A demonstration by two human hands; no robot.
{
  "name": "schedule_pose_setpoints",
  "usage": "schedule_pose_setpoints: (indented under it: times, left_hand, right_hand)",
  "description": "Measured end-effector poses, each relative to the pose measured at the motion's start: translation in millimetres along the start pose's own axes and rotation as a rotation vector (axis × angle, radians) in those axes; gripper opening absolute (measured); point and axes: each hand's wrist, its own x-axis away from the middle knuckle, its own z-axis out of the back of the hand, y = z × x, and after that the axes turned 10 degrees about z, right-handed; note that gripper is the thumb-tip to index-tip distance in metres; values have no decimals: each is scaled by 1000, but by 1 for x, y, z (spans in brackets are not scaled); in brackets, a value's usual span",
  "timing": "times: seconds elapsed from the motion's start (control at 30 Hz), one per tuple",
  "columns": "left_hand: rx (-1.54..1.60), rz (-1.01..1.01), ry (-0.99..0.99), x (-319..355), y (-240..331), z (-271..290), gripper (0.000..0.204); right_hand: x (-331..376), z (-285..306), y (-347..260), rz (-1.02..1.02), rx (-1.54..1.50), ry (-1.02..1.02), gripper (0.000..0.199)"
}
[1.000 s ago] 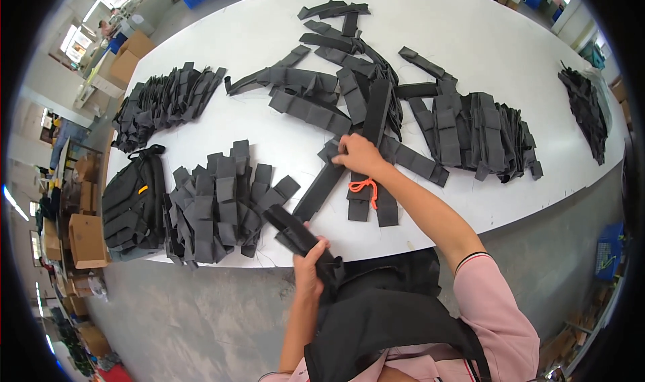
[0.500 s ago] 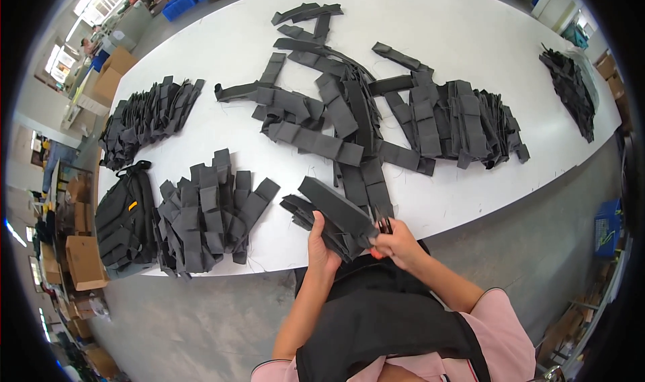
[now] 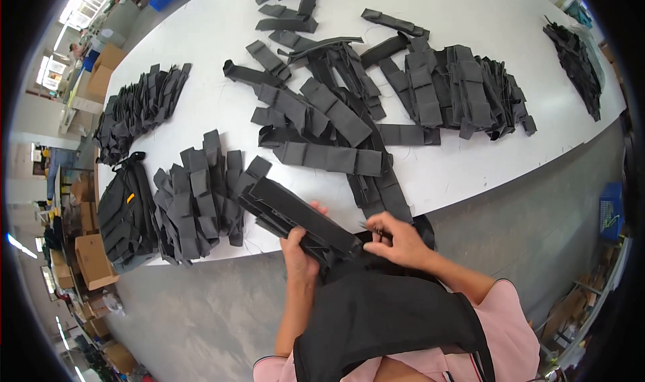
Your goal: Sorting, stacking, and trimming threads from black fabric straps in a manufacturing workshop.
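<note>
While left hand [image 3: 299, 251] grips stacked dark fabric strips [image 3: 295, 214] (thumb on top), right hand [image 3: 400, 241] pinches their near end.

A wide white table [image 3: 470, 6] is carrying several heaps of dark grey fabric pieces: a fanned row [image 3: 138, 106] is lying at its far left, a loose tangle of strips [image 3: 322, 106] is sprawling across the middle, and a stacked batch [image 3: 457, 90] is sitting to the right. A black backpack [image 3: 124, 214] is resting at the left edge, cardboard boxes [image 3: 91, 261] are standing on the floor beyond it, and a blue crate [image 3: 610, 210] is sitting at the right.
</note>
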Motion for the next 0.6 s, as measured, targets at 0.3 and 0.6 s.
schedule_pose_setpoints:
  times: [0.3, 0.6]
  left_hand:
    - [-4, -118, 71, 19, 7, -3, 42]
    - [53, -89, 83, 17, 8, 11, 41]
  right_hand:
    - [-64, 0, -14, 791, 902, 76, 24]
    - [-67, -1, -20, 847, 1028, 6, 16]
